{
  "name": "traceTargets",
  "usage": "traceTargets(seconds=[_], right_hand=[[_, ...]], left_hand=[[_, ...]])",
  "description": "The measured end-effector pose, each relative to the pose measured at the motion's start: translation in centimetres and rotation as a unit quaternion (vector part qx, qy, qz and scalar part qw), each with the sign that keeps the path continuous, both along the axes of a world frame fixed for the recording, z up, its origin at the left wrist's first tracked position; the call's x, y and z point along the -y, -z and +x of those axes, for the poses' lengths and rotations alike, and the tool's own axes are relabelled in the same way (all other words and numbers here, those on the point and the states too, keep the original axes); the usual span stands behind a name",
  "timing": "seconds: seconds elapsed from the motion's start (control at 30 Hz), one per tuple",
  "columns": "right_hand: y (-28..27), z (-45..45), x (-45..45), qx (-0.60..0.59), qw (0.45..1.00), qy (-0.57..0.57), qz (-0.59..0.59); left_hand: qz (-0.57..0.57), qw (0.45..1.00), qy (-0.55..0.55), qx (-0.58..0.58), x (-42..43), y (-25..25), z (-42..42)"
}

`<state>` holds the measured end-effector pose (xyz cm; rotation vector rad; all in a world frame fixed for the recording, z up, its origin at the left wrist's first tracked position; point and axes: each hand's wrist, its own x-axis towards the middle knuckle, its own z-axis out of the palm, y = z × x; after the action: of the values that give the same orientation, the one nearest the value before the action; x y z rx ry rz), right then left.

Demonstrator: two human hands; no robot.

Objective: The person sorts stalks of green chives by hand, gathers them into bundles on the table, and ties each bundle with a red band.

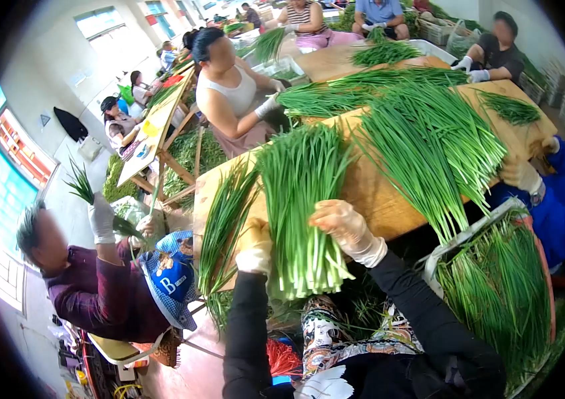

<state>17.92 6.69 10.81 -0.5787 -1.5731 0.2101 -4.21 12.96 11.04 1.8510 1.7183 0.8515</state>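
Note:
A thick bunch of garlic chives lies on the wooden table, green tips pointing away and pale cut ends hanging over the near edge. My left hand, in a whitish glove, presses on the bunch's left side with its fingers curled. On the opposite side, my gloved right hand has bent fingers closed against the stalks. A thinner pile of chives lies just left of my left hand. To the right spreads a larger heap of chives.
The wooden table runs away from me. A tub full of chives stands at my right. A person sits close on the left holding chives, and another person's gloved hand rests at the table's right edge. More workers sit beyond.

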Motion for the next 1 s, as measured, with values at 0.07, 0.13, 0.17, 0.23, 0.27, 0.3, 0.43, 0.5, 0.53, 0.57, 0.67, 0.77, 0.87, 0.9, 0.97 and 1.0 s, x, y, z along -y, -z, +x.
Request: traceTargets(seconds=[0.07,0.13,0.17,0.23,0.27,0.3,0.43,0.5,0.53,0.57,0.67,0.77,0.87,0.9,0.97,1.0], right_hand=[[-4.2,-2.2,-1.6,0.171,0.98,-0.004,0.1],[-5.2,-4.7,-2.8,0.226,0.97,-0.034,0.082],[-5.8,-6.1,-3.1,0.238,0.968,-0.013,0.081],[-4.0,-8.6,-3.8,0.195,0.978,0.051,0.053],[-3.3,-10.1,-3.4,0.169,0.979,0.117,-0.008],[-3.4,-10.0,-3.4,0.153,0.985,0.066,-0.049],[-1.8,-9.8,-2.6,0.293,0.929,0.142,-0.179],[-2.1,-9.3,-2.6,0.339,0.906,0.112,-0.227],[-0.4,-9.1,-0.8,0.329,0.924,0.168,-0.101],[-0.1,-9.1,-0.2,0.359,0.908,0.192,-0.102],[-0.5,-10.1,-1.7,0.26,0.923,0.272,-0.076],[0.4,-11.2,-5.2,0.154,0.961,0.196,-0.12],[-3.3,-11.4,-3.4,0.321,0.853,0.123,-0.393],[-1.1,-10.7,-3.1,0.307,0.899,0.139,-0.278],[1.2,-8.0,-0.3,0.236,0.955,0.099,-0.149],[0.5,-6.6,1.5,0.186,0.972,0.054,-0.134]], left_hand=[[0.144,0.98,0.088,-0.108,-1.3,-1.4,0.1],[0.171,0.962,0.167,-0.133,-1.2,-2.7,0.2],[0.051,0.975,0.213,0.031,-2.2,-0.9,-0.6],[-0.039,0.978,0.179,0.097,-3.9,4.3,-2.5],[0.011,0.981,0.187,0.054,-4.3,5.7,-2.9],[0.062,0.98,0.19,0.01,-4.7,7.1,-3.2],[-0.02,0.986,0.163,-0.032,-1.8,3.8,-1.5],[-0.068,0.983,0.169,-0.009,-1.7,2.4,-1.6],[-0.125,0.964,0.199,0.124,-2.7,3.2,-2.3],[-0.122,0.972,0.182,0.084,-2.5,1.9,-2.1],[0.022,0.99,0.086,-0.113,-0.8,2.9,0.5],[0.036,0.993,0.102,-0.05,-1.9,5.2,-1.1],[0.02,0.992,0.11,-0.053,-1.6,4.4,-2.0],[-0.048,0.989,0.125,0.067,-3.3,6.0,-2.6],[-0.159,0.956,0.097,0.225,-3.5,6.1,-2.8],[-0.027,0.995,0.092,-0.003,-4.0,7.5,-1.9]])
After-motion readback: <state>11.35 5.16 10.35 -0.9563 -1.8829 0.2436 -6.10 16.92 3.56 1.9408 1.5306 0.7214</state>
